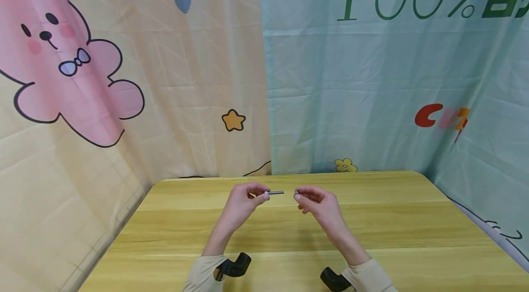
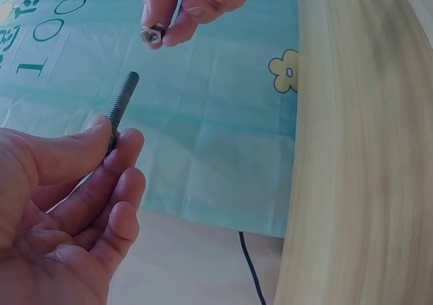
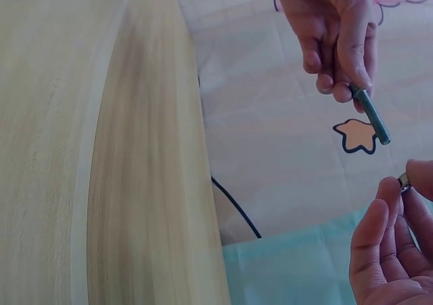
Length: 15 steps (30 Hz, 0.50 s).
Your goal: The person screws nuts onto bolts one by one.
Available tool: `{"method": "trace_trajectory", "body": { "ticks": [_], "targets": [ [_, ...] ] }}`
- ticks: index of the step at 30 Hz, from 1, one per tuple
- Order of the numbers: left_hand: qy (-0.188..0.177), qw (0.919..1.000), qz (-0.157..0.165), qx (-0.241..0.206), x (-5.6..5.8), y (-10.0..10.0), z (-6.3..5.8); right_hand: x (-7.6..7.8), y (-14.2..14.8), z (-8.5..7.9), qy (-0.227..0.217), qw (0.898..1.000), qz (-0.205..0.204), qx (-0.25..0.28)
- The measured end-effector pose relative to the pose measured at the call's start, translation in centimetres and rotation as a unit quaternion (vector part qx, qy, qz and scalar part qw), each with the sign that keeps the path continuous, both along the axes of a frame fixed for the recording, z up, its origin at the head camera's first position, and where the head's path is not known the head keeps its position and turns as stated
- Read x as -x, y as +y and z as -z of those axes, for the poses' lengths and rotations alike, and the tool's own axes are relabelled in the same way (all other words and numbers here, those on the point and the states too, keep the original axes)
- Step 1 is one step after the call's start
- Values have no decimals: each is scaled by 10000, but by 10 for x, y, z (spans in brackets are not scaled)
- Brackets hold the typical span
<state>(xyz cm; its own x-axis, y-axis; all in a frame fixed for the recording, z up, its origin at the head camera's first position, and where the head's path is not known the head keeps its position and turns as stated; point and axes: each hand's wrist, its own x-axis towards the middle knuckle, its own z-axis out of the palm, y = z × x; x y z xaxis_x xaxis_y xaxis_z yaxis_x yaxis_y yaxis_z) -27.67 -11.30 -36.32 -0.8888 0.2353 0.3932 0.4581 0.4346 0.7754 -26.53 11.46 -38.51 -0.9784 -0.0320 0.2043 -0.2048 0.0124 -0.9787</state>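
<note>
Between thumb and forefinger, my left hand (image 1: pixel 244 203) pinches a grey threaded bolt (image 1: pixel 276 192) by one end. The bolt's free end points toward my right hand (image 1: pixel 320 204); in the left wrist view the thread on the bolt (image 2: pixel 124 102) is plain, while its held end is hidden by the fingers. Thumb and fingertips of my right hand pinch a small metal nut (image 2: pixel 153 34), its hole facing the bolt. The right wrist view shows the nut (image 3: pixel 404 181) edge-on, a short gap from the bolt's tip (image 3: pixel 380 130). Both hands are raised above the table.
A wooden table (image 1: pixel 289 227) spreads beneath the hands. Printed curtains (image 1: pixel 231 67) hang behind it and along both sides. A black camera mount (image 1: pixel 235 265) sits on the left wrist, another (image 1: pixel 334 279) on the right. A dark cable (image 2: pixel 252 268) hangs past the table's edge.
</note>
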Motion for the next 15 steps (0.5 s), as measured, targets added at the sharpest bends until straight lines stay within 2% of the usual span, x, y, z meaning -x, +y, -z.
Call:
{"method": "trace_trajectory", "body": {
  "ticks": [15],
  "targets": [
    [-121, 9999, 99, -23, 0, 7, -1, 2, -3, -1, 70, 9999, -131, -78]
  ]
}}
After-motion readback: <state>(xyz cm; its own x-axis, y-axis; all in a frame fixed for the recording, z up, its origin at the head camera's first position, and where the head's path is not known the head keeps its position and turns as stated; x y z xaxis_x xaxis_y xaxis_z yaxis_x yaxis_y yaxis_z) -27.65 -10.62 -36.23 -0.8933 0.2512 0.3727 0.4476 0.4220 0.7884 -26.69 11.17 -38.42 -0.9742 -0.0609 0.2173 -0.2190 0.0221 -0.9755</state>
